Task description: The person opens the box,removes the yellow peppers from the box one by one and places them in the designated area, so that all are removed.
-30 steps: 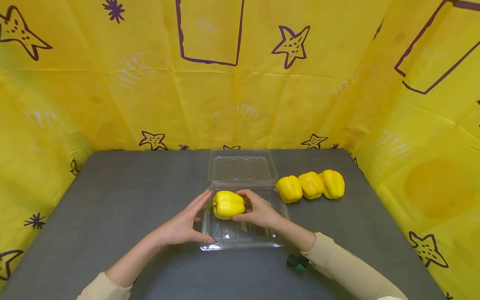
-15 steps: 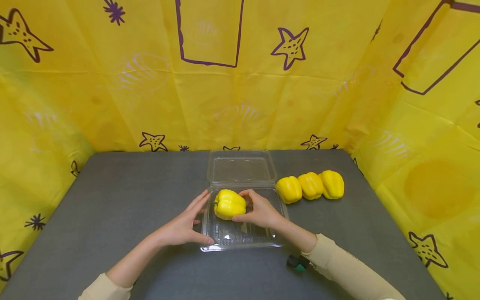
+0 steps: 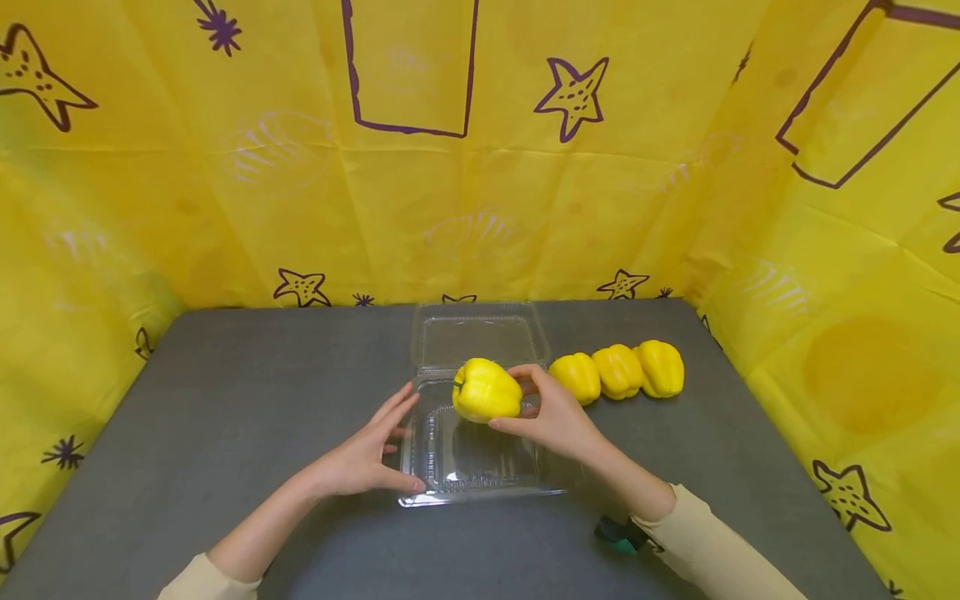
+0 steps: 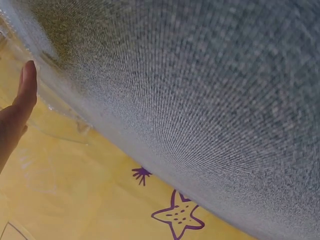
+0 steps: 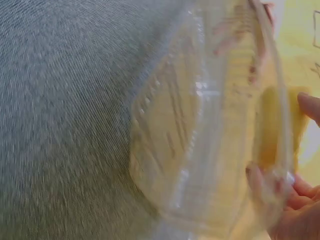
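A yellow bell pepper (image 3: 487, 392) hangs over the clear plastic clamshell container (image 3: 480, 492), its green stem pointing left. My right hand (image 3: 558, 417) grips the pepper's right end between thumb and fingers. In the right wrist view the pepper (image 5: 282, 127) shows partly through the container's wall (image 5: 200, 140), with my right hand (image 5: 300, 215) around it. My left hand (image 3: 367, 454) rests at the container's left side, fingers straight and spread, thumb at the front left corner. Only part of that left hand (image 4: 17, 110) shows in the left wrist view.
The container's lid (image 3: 480, 337) lies folded back, toward the rear edge of the grey table (image 3: 285, 392). Several yellow items: three more bell peppers (image 3: 618, 372) sit in a row to its right. A yellow printed cloth (image 3: 405, 183) hangs around the table.
My right hand has raised the pepper off the container's base and moved it right and toward the camera. The left hand has stayed at the container's left side.
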A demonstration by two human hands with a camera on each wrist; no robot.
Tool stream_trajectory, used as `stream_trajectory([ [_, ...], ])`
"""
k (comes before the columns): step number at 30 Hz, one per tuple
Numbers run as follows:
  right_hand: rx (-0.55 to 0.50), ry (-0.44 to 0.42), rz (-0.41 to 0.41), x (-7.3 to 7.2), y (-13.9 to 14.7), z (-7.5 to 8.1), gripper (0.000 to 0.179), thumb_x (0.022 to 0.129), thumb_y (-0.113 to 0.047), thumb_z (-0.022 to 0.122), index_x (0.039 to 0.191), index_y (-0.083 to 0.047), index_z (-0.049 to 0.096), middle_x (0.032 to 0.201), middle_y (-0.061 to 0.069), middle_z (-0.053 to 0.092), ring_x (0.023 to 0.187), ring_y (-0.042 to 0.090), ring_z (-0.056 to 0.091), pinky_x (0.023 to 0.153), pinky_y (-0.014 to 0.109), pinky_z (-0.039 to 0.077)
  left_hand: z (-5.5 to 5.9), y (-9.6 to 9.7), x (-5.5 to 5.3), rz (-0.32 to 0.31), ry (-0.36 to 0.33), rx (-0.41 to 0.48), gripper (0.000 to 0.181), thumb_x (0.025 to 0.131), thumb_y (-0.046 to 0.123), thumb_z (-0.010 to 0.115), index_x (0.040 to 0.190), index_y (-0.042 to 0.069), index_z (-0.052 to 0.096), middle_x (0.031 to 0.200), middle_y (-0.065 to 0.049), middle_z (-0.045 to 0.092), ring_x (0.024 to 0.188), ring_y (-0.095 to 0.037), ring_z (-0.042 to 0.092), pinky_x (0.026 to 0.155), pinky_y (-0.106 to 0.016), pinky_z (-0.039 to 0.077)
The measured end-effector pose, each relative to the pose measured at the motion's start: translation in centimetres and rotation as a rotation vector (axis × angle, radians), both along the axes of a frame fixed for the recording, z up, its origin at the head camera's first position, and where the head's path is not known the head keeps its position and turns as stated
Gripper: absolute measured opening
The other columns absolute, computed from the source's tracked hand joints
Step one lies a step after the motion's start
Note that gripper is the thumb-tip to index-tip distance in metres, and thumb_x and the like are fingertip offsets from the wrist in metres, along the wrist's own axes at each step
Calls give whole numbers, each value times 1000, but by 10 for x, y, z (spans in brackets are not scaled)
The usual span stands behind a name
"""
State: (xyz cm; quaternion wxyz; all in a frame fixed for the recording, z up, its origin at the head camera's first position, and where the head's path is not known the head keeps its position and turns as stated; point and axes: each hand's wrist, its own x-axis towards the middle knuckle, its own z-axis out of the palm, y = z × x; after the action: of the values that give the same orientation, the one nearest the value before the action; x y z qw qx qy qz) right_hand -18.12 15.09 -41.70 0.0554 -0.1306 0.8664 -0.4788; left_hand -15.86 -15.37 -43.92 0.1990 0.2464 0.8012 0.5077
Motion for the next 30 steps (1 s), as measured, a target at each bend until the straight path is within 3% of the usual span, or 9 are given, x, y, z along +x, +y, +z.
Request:
stream_trajectory([
  [5,-45,-28,-69,7,17,9,73,72,-34,88,131,-13,51,120,8,58,93,24,67,74,33,58,-2,1,2,1,-6,9,115,73,22,87,156,6,9,162,-9,-9,129,-43,42,101,-62,37],
  [13,-78,-15,-156,13,45,12,73,72,-34,87,131,-13,49,121,13,58,96,27,68,78,33,57,-2,1,2,3,-5,11,115,74,22,87,157,7,8,162,-9,-10,128,-43,42,100,-63,37],
  [23,-18,58,-259,20,75,13,72,76,-34,85,132,-7,48,130,14,54,115,32,57,85,36,55,-2,-1,2,5,-4,14,115,74,23,86,157,9,8,162,-9,-10,128,-43,43,99,-62,38],
  [30,16,68,-318,22,92,13,72,78,-34,83,134,-6,47,129,14,56,113,30,57,86,39,54,-2,-1,2,3,-7,12,115,74,22,86,157,9,8,162,-10,-10,127,-43,43,99,-62,38],
])
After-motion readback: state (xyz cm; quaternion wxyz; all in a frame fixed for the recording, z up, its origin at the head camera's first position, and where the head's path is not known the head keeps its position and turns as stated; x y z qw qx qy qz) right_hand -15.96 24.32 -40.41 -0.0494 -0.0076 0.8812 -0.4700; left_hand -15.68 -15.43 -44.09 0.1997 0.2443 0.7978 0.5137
